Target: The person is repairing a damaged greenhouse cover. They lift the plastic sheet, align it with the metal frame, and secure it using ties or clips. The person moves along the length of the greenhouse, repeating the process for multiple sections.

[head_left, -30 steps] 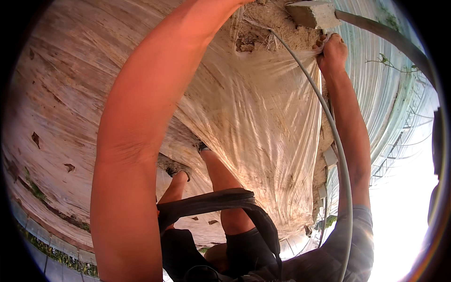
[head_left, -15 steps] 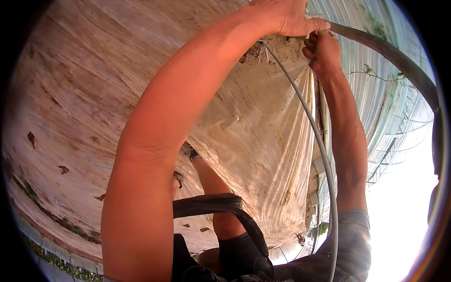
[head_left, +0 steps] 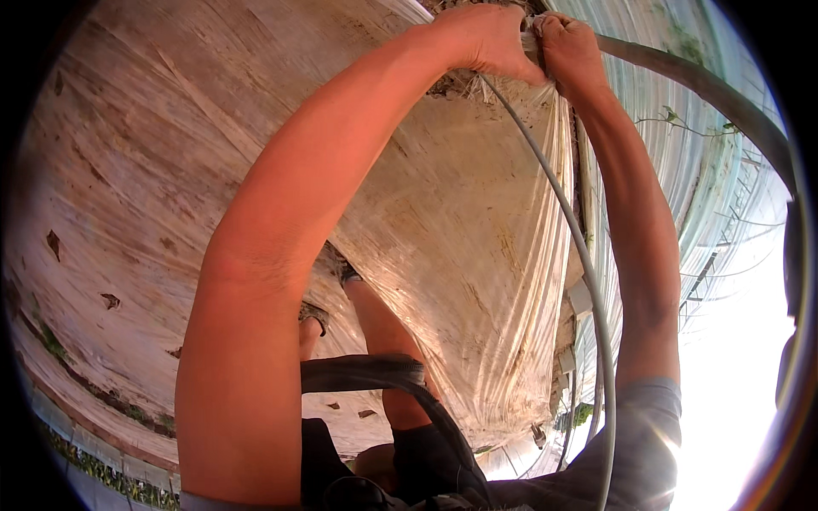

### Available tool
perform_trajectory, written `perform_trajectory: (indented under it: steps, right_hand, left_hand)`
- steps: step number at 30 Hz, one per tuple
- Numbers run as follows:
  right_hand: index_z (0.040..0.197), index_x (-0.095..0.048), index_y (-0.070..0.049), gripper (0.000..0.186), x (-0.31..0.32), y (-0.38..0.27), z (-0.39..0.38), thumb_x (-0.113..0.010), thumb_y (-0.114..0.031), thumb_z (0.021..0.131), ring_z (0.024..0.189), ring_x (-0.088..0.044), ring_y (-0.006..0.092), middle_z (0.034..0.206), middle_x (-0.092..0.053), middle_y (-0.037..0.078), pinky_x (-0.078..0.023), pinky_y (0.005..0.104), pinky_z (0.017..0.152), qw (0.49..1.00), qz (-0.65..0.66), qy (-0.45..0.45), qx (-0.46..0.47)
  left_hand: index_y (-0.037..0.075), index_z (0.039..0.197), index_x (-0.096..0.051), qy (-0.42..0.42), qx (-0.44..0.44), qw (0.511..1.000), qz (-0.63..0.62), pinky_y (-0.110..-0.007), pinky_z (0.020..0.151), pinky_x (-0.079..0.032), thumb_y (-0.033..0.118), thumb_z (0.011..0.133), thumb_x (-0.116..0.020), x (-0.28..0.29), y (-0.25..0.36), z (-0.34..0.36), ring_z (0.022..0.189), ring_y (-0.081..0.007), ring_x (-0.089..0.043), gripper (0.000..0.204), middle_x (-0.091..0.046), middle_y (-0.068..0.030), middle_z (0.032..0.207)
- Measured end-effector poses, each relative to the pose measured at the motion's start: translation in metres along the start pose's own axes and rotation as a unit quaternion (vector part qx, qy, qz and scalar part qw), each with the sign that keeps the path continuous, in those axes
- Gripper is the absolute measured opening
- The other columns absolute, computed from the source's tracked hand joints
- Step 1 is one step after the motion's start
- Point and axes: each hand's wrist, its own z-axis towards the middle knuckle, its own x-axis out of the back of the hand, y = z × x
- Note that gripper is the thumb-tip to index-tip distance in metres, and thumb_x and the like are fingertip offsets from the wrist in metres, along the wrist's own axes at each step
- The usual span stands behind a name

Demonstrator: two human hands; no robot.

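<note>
Since the earlier frames, your left hand (head_left: 490, 41) has come in from the top edge to meet your right hand (head_left: 569, 53), and your right hand has shifted slightly toward upper centre. Both hands now stand close together at the top of the view, thumb side to finger side. The right hand is curled closed, pinching the gathered edge of the plastic sheet (head_left: 460, 183); the left hand is bent over beside it with its thumb extended toward the right — whether its fingers grip anything cannot be told, as they are largely hidden. The sheet spreads below your hands over the ground, with tight pleats converging upward toward the right hand. A thin grey hose (head_left: 567, 209) crosses in front of the sheet, running from below the left hand down to the lower edge between your forearms. A thick dark curved pole (head_left: 699, 81) extends from behind the right hand to the right rim. Pale blocks (head_left: 579, 298) line the sheet's right border, and translucent film (head_left: 673, 162) lies beyond them. Dry leaves (head_left: 110, 301) rest at the left — a black strap (head_left: 362, 373) hangs below, in front of your legs (head_left: 383, 328).
</note>
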Motion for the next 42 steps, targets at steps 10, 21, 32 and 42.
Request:
perform_trajectory:
  steps: [10, 21, 32, 42]
  right_hand:
    - [0.062, -0.061, -0.007, 0.019, -0.006, -0.037, -0.004, -0.06, -0.015, 0.079, 0.056, -0.062, 0.035, 0.062, -0.061, 0.019, -0.048, 0.0447, 0.051, 0.806, -0.45, -0.094, 0.374]
    - [0.079, -0.065, -0.003, 0.027, -0.005, -0.025, -0.006, -0.055, -0.02, 0.097, 0.061, -0.057, 0.0124, 0.067, -0.06, -0.002, -0.047, 0.0309, 0.055, 0.864, -0.352, -0.187, 0.308]
    - [0.116, -0.061, -0.001, 0.028, -0.001, 0.026, -0.031, -0.054, -0.014, 0.092, 0.066, -0.057, 0.0091, 0.089, -0.064, 0.004, -0.036, 0.0218, 0.046, 0.913, 0.236, -0.248, -0.22]
    - [0.077, -0.062, -0.007, 0.032, -0.003, 0.048, -0.015, -0.081, -0.033, 0.08, 0.052, -0.046, 0.0051, 0.068, -0.055, -0.002, -0.029, 0.0211, 0.041, 0.846, 0.279, -0.386, -0.241]
  left_hand:
    - [0.015, 0.106, -0.072, -0.098, 0.09, 0.988, 0.073, -0.036, 0.088, -0.051, 0.075, 0.069, -0.062, -0.021, -0.007, -0.006, 0.103, -0.0252, -0.066, 0.072, -0.071, -0.0046, 0.106]
    - [0.007, 0.11, -0.063, -0.114, 0.04, 0.977, 0.176, -0.046, 0.075, -0.052, 0.038, 0.096, -0.046, -0.036, -0.028, -0.015, 0.09, -0.0362, -0.065, 0.038, -0.069, -0.0146, 0.094]
    - [0.003, 0.105, -0.058, -0.1, -0.009, 0.979, 0.176, -0.048, 0.075, -0.052, 0.014, 0.087, -0.055, -0.031, -0.026, -0.025, 0.092, -0.0358, -0.066, 0.022, -0.069, -0.0167, 0.095]
    - [0.002, 0.106, -0.054, -0.085, -0.05, 0.975, 0.2, -0.049, 0.072, -0.051, 0.01, 0.085, -0.055, -0.036, -0.031, -0.025, 0.088, -0.0376, -0.066, 0.023, -0.068, -0.018, 0.09]
